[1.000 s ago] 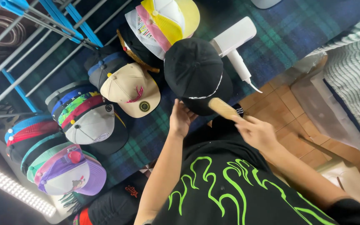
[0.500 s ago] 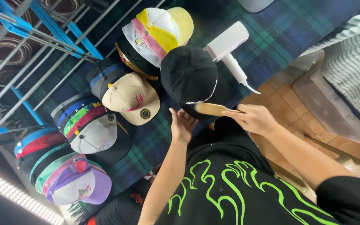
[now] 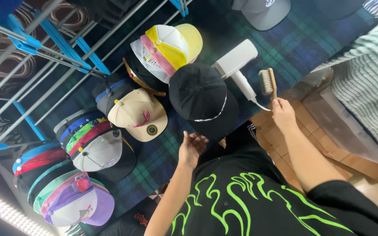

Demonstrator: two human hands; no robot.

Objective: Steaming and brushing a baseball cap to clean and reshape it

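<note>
A dark plaid cloth (image 3: 311, 39) covers the table before you, crowded with stacked caps on the left, with bare cloth at the right edge. A black cap (image 3: 200, 98) sits nearest you, a white dryer (image 3: 237, 63) beside it. Your right hand (image 3: 283, 114) pinches a wooden brush (image 3: 267, 81) over the cloth edge. Your left hand (image 3: 191, 148) hangs loose, fingers spread and empty, just below the cap.

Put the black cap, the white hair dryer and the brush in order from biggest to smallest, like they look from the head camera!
1. Black cap, biggest.
2. White hair dryer.
3. Wooden brush, smallest, held in the right hand.
All three lie about equally far from the camera, so the order looks sound.
</note>
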